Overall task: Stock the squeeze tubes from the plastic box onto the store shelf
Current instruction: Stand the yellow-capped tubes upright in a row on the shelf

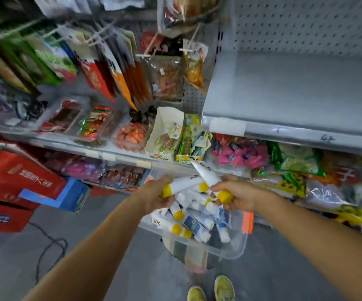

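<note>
From the head camera we judge the job barely begun. The grey shelf (pixel 295 88) at 2 o'clock shows no tubes on the part we can see, while the plastic box (pixel 230 250) at the centre, just below the hands, holds a loose heap of tubes (pixel 193 222), white with yellow caps. So nearly all the stocking seems left to do.

Our left hand (pixel 154 193) is above the box at its 10 o'clock edge, its fingers (pixel 166 198) curled round a tube (pixel 184 184) near the yellow cap. Our right hand (pixel 240 193), at the box's 1 o'clock side, grips another tube (pixel 206 174) close to its cap, with the flat end pointing to 11 o'clock. The two held tubes cross each other over the heap.

Much is hard to read. The hanging packets (pixel 102 68) at 10 o'clock are smeared by blur. The hands hide the far end of the box, so we cannot count the tubes or tell whether either hand has more than one. The shelf runs out of frame at 3 o'clock. What the box stands on is unclear; we see only something striped under it.
</note>
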The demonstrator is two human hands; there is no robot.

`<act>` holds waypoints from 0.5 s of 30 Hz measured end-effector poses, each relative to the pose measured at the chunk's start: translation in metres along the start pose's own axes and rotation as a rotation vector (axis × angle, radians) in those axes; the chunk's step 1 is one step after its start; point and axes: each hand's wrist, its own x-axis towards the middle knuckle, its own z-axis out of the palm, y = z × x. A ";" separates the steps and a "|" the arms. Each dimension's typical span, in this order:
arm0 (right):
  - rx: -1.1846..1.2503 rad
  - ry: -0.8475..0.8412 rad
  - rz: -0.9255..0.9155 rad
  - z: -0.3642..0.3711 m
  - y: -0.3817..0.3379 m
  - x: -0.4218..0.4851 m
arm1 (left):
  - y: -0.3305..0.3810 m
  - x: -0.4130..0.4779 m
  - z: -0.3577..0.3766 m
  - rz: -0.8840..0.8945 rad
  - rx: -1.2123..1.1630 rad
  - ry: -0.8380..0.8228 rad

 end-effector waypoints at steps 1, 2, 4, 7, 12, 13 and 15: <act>-0.006 0.021 -0.046 0.002 -0.009 -0.011 | 0.003 -0.013 0.002 -0.006 -0.092 -0.073; -0.016 0.035 -0.090 0.005 -0.019 -0.022 | 0.007 -0.027 0.003 0.006 -0.151 -0.145; -0.043 0.048 -0.167 0.011 -0.038 -0.044 | 0.016 -0.056 0.009 0.044 -0.201 -0.273; -0.106 0.068 -0.282 0.020 -0.066 -0.077 | 0.028 -0.092 0.019 0.144 -0.170 -0.353; -0.088 0.144 -0.430 0.025 -0.099 -0.127 | 0.051 -0.133 0.034 0.489 -0.032 -0.294; -0.074 0.149 -0.457 0.024 -0.105 -0.137 | 0.056 -0.141 0.037 0.556 -0.005 -0.264; -0.071 0.142 -0.510 0.022 -0.116 -0.157 | 0.067 -0.155 0.045 0.654 0.016 -0.197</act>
